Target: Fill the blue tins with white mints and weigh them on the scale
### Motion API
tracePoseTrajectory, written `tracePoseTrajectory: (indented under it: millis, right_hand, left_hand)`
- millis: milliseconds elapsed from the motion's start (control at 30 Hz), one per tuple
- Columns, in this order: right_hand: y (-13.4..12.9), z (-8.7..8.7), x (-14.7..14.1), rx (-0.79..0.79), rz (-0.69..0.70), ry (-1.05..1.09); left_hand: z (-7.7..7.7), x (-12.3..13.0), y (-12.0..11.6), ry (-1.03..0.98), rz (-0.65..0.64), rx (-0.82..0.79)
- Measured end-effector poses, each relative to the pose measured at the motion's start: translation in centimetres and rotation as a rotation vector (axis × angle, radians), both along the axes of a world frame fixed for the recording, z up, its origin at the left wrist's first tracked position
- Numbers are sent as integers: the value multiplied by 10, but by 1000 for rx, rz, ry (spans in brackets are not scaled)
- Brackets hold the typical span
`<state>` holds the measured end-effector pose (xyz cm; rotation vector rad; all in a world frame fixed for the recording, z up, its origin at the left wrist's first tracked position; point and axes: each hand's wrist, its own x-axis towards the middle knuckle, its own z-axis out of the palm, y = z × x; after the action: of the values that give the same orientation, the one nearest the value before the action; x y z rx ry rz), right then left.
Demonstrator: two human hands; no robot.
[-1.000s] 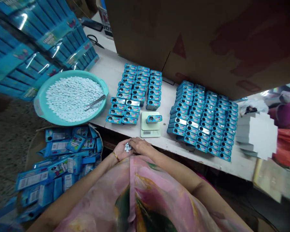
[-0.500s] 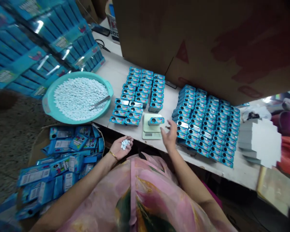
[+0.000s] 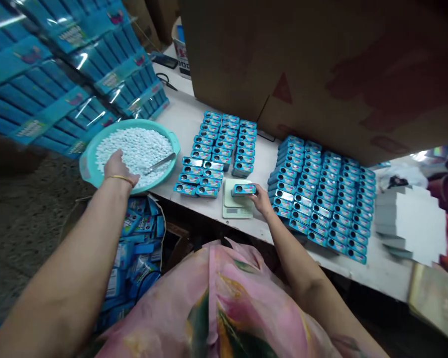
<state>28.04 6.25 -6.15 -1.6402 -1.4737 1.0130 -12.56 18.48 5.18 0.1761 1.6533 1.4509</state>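
Left hand (image 3: 118, 168) reaches palm-down into the candy basin (image 3: 87, 166), fingers' state hidden; right hand (image 3: 260, 195) fingers grip the tin (image 3: 243, 189) on the scale (image 3: 234, 209).

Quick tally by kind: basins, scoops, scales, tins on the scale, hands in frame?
Basin of white tablets: 1
Metal scoop in the basin: 1
Scale: 1
Blue tin on the scale, touched by the right hand: 1
Hands, counting the left hand over the tablets: 2
Total: 6
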Motion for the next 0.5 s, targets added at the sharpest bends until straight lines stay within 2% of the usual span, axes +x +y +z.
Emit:
tracePoseTrajectory:
  millis: [33, 67, 133, 167, 200, 267, 367, 433, 500]
  right_hand:
    - [0, 3, 0, 4, 12, -26]
    - [0, 7, -1, 17, 23, -62]
    - [-3, 25, -6, 80, 56, -167]
    - [-5, 37, -11, 127, 81, -239]
    - [-7, 52, -17, 182, 119, -321]
    - [-13, 84, -34, 287, 236, -496]
    - [-21, 124, -62, 416, 476, -703]
    - [-23, 139, -77, 467, 613, -765]
    - [-23, 145, -85, 493, 709, -795]
  left_hand:
    - [-1, 14, -12, -36, -15, 19]
    - [-3, 31, -27, -123, -102, 106]
    - [-7, 71, -62, -456, -429, 159]
    - [-12, 92, -79, -596, -533, 125]
    - [-18, 112, -93, -700, -583, 76]
    - [-34, 146, -111, -862, -594, -53]
    - [-55, 179, -114, -989, -531, -102]
    - [-60, 190, -107, -1017, -547, -73]
    - [-59, 197, -100, -1002, -599, -64]
